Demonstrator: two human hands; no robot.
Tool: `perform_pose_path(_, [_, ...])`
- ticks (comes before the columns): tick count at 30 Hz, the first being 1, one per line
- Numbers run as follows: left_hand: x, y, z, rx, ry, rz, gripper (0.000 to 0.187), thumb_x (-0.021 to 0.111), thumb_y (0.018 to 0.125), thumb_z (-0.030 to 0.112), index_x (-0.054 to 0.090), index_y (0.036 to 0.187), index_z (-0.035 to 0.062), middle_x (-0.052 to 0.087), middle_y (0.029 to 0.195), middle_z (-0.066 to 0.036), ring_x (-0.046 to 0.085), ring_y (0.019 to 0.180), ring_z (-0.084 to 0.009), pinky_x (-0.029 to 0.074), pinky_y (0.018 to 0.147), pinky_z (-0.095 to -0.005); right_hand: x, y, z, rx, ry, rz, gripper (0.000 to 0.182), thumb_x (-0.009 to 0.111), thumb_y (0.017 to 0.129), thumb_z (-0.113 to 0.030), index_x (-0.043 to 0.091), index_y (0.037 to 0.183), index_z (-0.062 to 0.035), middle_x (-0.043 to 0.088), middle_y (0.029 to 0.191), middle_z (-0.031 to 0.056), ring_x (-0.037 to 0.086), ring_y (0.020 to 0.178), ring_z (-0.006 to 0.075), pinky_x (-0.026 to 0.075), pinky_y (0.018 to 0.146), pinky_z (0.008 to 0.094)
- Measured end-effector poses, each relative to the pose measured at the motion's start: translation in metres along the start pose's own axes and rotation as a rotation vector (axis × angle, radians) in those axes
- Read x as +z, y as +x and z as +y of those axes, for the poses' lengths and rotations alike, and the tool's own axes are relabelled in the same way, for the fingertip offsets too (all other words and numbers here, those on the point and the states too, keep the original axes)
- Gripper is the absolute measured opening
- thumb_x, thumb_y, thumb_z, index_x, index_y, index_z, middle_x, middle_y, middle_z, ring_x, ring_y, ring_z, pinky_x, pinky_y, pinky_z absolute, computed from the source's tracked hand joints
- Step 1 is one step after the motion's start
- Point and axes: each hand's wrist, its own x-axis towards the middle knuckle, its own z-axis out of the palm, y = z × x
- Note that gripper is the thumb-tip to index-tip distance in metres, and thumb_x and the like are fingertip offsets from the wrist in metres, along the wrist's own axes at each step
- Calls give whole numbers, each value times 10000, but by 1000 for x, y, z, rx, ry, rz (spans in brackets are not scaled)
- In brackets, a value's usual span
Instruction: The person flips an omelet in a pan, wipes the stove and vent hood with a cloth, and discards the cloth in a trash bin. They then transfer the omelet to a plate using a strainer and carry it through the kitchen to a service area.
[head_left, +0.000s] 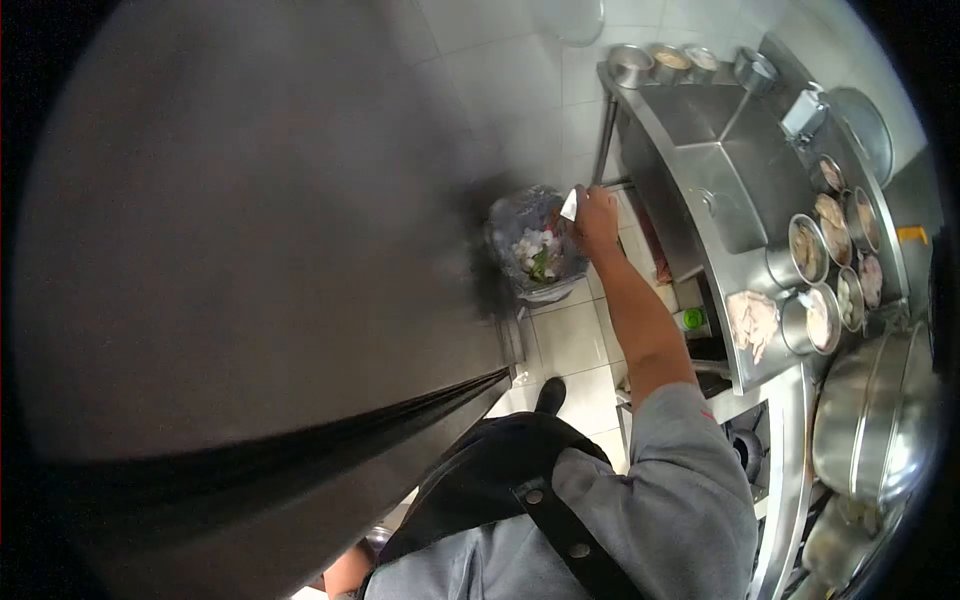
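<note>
My right arm reaches forward, and my right hand (597, 217) is closed above the right rim of a waste bin (548, 294) lined with a clear plastic bag. A flat, pale, pointed piece (570, 205) sticks out from its fingers; its exact kind does not show. White and green food scraps (538, 252) lie in the bin, with some reddish bits at the back. Only a bit of my left arm (348, 570) shows at the bottom edge, and the left hand is out of sight.
A steel sink counter (735, 265) stands at the right, with several metal pots and raw meat (752, 322) on it. A large steel pot (870, 420) sits nearer. A broad dark steel surface (260, 240) fills the left. Floor tiles (570, 337) lie between.
</note>
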Motion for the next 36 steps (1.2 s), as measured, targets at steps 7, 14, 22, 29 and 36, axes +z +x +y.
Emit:
perform_pose_path(7, [-9, -15, 0, -10, 124, -33, 543, 578, 824, 234, 365, 1253, -22, 338, 1329, -202, 329, 1236, -295, 320, 1024, -437, 78, 69, -13, -232, -438, -183, 346, 579, 817, -337, 619, 1057, -91, 555, 955, 92, 495, 1008, 235, 358, 801, 389])
perform_pose_path(14, [-12, -25, -5, -28, 191, -70, 542, 581, 826, 229, 364, 1256, -20, 335, 1331, -201, 333, 1228, -289, 325, 1017, -433, 118, 106, -41, -459, -549, -211, 205, 542, 819, -224, 681, 908, -103, 562, 1009, 88, 483, 1019, 255, 341, 882, 416])
perform_pose_path(22, [-18, -39, -9, -56, 310, -120, 540, 585, 829, 224, 363, 1259, -16, 332, 1334, -201, 337, 1219, -283, 330, 1009, -429, 166, 116, -42, -375, -512, -458, 309, 545, 824, -257, 645, 1056, -80, 561, 1145, 117, 482, 1097, 261, 330, 915, 425])
perform_pose_path(29, [-20, -54, -14, -76, 401, -179, 539, 588, 832, 219, 363, 1262, -13, 329, 1336, -200, 341, 1211, -277, 335, 1003, -425, 207, 81, -12, -151, -150, -419, 418, 653, 730, -306, 586, 1058, -55, 600, 1040, 142, 575, 956, 306, 436, 799, 424])
perform_pose_path(36, [-22, -60, -15, -65, 465, -224, 538, 591, 834, 214, 362, 1265, -11, 326, 1338, -200, 345, 1203, -271, 340, 996, -421, 268, 19, -1, -101, -89, -306, 360, 612, 775, -252, 566, 1080, -66, 598, 969, 141, 584, 907, 305, 431, 817, 423])
